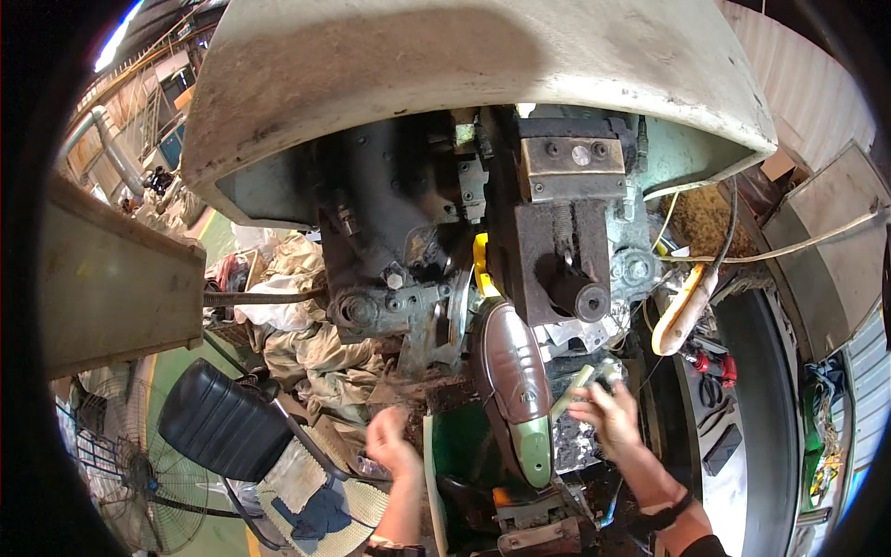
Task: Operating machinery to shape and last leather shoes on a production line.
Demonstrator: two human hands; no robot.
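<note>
Shoe [512,357], dark brown and glossy, sits at the centre of the machine, below a dark metal block [548,251]; its long axis runs nearly upright in the view, with a slight tilt. Green last [533,450] shows at the near end of the shoe, bearing a small hole near its tip. Yellow curved part [482,267] stands just beyond the far end. Hands are well apart from each other, one on each side of the shoe, both clear of it. Left hand [393,442]: fingers partly curled; whether they close on anything, cannot tell. Right hand [611,420]: fingers loosely spread, pointing toward the shoe, beside a pale strip [573,389]; contact with the strip cannot be told. Large off-white hood [483,56] spans the top of the machine. Further right, a pale handle-shaped piece [682,311] hangs on a dark cable. Below it, a white surface [729,506] carries a red-and-black tool [723,367] and a flat black object [722,450]. Left side: heap of beige cloth [306,357] behind a chair with a black padded back [221,420]; dark blue cloth [320,516] lies on its seat. Wire-caged fan [139,473] stands beyond, at far left.
</note>
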